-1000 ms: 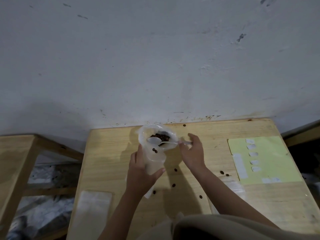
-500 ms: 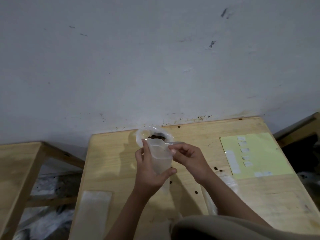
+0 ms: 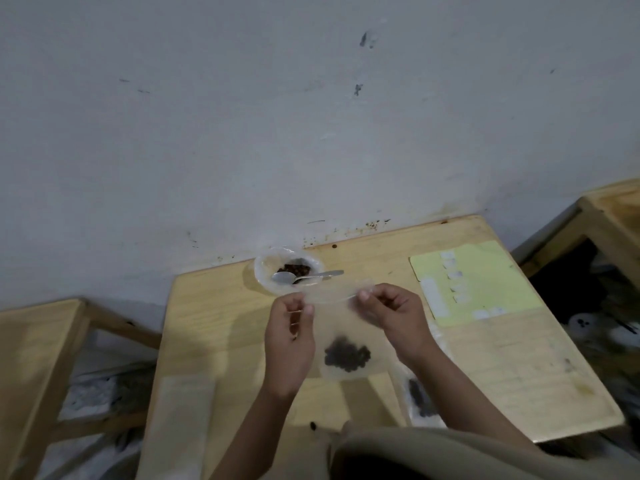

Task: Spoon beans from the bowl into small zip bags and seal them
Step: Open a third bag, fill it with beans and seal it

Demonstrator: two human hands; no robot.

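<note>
A clear zip bag (image 3: pixel 341 327) hangs above the wooden table (image 3: pixel 221 327), with a clump of dark beans (image 3: pixel 347 357) at its bottom. My left hand (image 3: pixel 289 344) pinches the left end of its top strip. My right hand (image 3: pixel 391 315) pinches the right end. The strip is stretched between them. Behind the bag, near the wall, stands a clear plastic bowl (image 3: pixel 265 271) with dark beans in it. A metal spoon (image 3: pixel 304 277) rests across the bowl, handle pointing right.
A yellow sheet (image 3: pixel 491 271) with small white labels lies at the right. A filled bag (image 3: pixel 420 398) lies under my right forearm. A stack of flat empty bags (image 3: pixel 181 420) lies at the front left. Wooden frames stand left and right of the table.
My right hand has put the spoon down in the bowl and taken the bag's top. Both hands now hold the bag lower and nearer, stretched flat.
</note>
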